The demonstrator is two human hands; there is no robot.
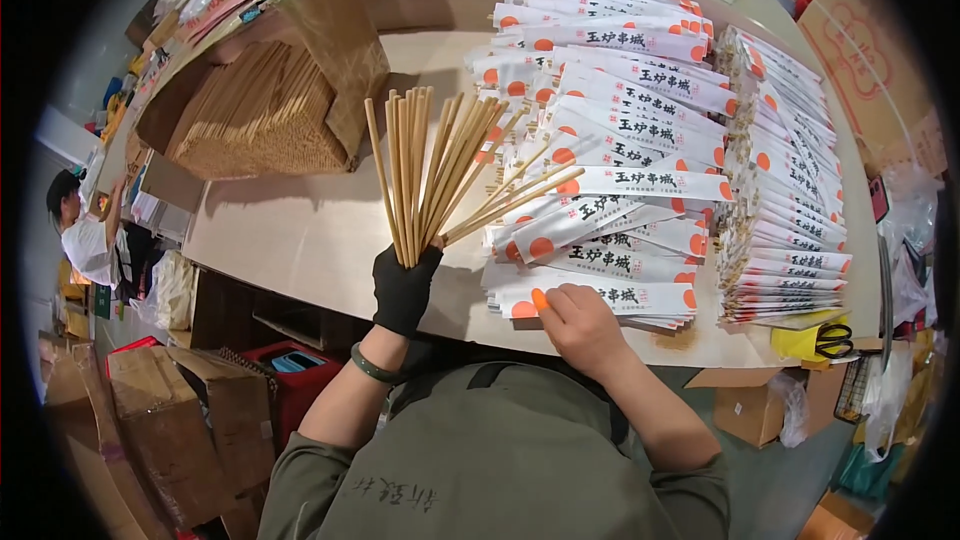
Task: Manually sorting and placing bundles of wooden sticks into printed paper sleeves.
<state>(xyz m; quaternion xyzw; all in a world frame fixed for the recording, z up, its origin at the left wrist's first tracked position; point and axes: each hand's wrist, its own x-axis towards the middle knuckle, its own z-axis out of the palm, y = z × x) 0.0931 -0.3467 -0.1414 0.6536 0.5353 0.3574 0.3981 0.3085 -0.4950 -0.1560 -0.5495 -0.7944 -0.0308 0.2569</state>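
Observation:
A fanned bundle of wooden chopsticks [425, 170] stands upright in my left hand [405, 290], which wears a black glove and is closed round their lower ends. Several of the sticks lean right, over the sleeves. My right hand [585, 330] is bare apart from an orange finger cot [540, 299]. Its fingers are bent and pressed together at the left part of a white paper chopstick sleeve [650, 298] at the near end of the pile. The sleeve pile [640, 130] has orange dots and dark print, its pieces overlapping in a long row.
A second row of filled-looking sleeves [785, 210] lies to the right. An open cardboard box [330, 30] full of chopsticks [260, 115] stands at the table's left. Black-handled scissors [833, 341] lie at the right edge. Cartons [165, 420] stand below left; another person [90, 240] is far left.

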